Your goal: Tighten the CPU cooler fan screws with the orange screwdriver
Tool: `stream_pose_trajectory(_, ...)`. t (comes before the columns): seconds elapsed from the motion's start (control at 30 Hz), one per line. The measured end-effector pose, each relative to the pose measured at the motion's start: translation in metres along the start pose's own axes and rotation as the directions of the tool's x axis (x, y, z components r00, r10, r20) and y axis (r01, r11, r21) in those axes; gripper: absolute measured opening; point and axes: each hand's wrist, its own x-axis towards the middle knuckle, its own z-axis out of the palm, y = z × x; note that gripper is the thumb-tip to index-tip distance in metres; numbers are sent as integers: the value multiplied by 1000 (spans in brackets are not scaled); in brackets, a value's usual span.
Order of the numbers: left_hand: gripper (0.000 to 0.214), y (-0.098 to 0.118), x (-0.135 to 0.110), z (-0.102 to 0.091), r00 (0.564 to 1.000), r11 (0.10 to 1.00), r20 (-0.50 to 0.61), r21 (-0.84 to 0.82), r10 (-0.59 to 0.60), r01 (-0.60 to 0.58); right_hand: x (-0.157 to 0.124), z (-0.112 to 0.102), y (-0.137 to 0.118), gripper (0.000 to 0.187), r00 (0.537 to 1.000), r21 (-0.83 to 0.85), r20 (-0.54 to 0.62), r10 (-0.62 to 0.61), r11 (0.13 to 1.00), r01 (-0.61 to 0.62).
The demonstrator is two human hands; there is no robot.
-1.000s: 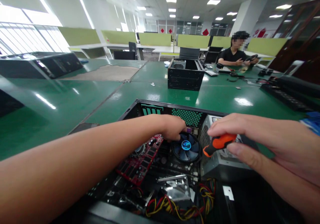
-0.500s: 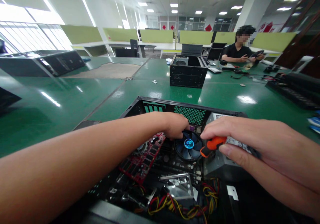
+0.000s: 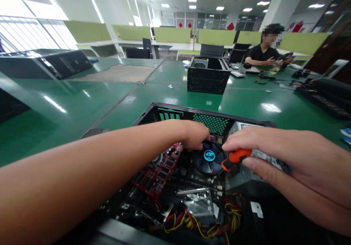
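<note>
A computer case (image 3: 197,110) lies open below me with its parts exposed. My left hand (image 3: 196,134) reaches in at the upper left rim of a round black cooling fan (image 3: 209,156) with a blue-lit hub label. Its fingers curl downward, and their tips are hidden. On the fan's right, my right hand (image 3: 263,142) grips an orange and black screwdriver (image 3: 236,158). Only the handle shows; I cannot see its tip. A red graphics card (image 3: 161,173) lies tilted under my left forearm. The silver power supply (image 3: 244,177) is partly covered by my right hand.
Red, yellow and black cables (image 3: 197,223) and a metal bracket (image 3: 199,201) lie in the near part of the case. Another black case (image 3: 208,79) stands farther along the green table (image 3: 131,110). A person (image 3: 264,53) sits at the far right, holding a dark object.
The view has shifted slightly, so the case and both hands appear a little farther right. Both hands keep their places by the fan, and the screwdriver is still in my right hand.
</note>
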Motion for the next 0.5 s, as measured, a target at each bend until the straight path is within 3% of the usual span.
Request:
stream_pose_trajectory(0.2, 35, 8, -6, -8, 998, 996, 59, 84, -26, 21, 0, 4, 4, 18, 989, -43, -135, -67, 997, 61)
stream_pose_trajectory(0.4, 36, 5, -4, -5, 999, 997, 47, 77, -8, 4, -5, 8, -5, 34, 999, -23, -11, -37, 999, 37)
stream_pose_trajectory(0.5, 35, 2, -3, 0, 999, 1000, 53, 30, -8, 6, -3, 1, -10, 32, 998, 1, -31, -45, 999, 45)
